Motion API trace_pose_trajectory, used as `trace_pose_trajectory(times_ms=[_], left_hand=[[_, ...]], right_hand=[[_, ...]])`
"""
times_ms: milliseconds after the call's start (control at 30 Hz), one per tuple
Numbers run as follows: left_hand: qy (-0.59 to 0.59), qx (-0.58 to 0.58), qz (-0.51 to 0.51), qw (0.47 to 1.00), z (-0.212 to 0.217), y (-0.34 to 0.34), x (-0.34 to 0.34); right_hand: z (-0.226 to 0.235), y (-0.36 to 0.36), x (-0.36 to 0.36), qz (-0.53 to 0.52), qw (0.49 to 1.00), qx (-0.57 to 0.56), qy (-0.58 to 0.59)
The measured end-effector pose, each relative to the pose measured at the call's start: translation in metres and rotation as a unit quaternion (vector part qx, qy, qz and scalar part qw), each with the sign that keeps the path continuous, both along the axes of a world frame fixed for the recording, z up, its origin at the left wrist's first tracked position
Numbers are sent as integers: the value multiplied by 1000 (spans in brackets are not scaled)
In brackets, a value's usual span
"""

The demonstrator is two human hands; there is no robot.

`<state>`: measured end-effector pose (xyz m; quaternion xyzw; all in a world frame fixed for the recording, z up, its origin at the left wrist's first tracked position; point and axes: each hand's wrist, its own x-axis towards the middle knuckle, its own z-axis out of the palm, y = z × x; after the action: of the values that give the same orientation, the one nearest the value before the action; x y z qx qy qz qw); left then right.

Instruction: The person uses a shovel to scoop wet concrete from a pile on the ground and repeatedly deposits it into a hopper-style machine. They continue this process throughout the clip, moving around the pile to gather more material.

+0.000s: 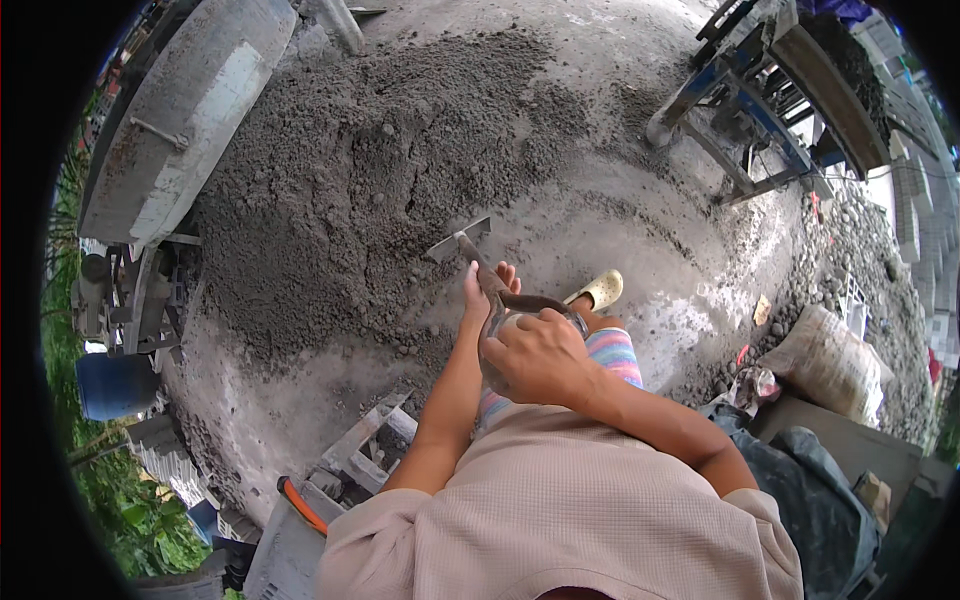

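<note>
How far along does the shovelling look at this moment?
Done: a large grey mix pile lies heaped on the concrete floor. In hand: left hand and right hand grip the shovel, blade at the pile's edge. Left: nearly all the pile remains.

Grey mix heap (370, 170) spread centre to 12 o'clock on concrete floor (640, 230). Mixer drum (175, 110) at 10 o'clock, blue barrel (115, 385) below it at 9. Blue-framed metal machine (780, 100) at 2 o'clock. Gravel (860, 250) and filled sack (835, 365) at 3 to 4 o'clock. Orange hose (300, 508) at 7 o'clock. Green plants (130, 500) at 8 o'clock.
</note>
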<state>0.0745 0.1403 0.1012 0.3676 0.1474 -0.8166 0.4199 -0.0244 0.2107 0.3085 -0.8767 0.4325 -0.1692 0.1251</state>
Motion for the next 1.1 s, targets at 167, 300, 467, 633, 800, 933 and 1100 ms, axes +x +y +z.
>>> trace_pose_trajectory(times_ms=[167, 300, 467, 633, 800, 933, 1100], left_hand=[[27, 49, 95, 994, -28, 24, -29], [96, 53, 127, 986, -24, 43, -42], [150, -20, 171, 974, -22, 49, -89], [159, -14, 238, 958, -17, 97, -138], [47, 31, 274, 960, -98, 135, -166], [-27, 144, 157, 977, -128, 188, -202], [-48, 207, 112, 971, -202, 230, -229]], right_hand=[[-9, 30, -18, 2, 993, 109, 50], [-13, 48, -33, 32, 989, 124, 73], [-3, 51, -88, -86, 994, 65, -34], [28, 99, -196, -357, 806, 364, -302], [-13, 160, -314, -487, 635, 374, -468], [-51, 197, -336, -571, 520, 432, -466], [-93, 209, -326, -624, 489, 446, -415]])
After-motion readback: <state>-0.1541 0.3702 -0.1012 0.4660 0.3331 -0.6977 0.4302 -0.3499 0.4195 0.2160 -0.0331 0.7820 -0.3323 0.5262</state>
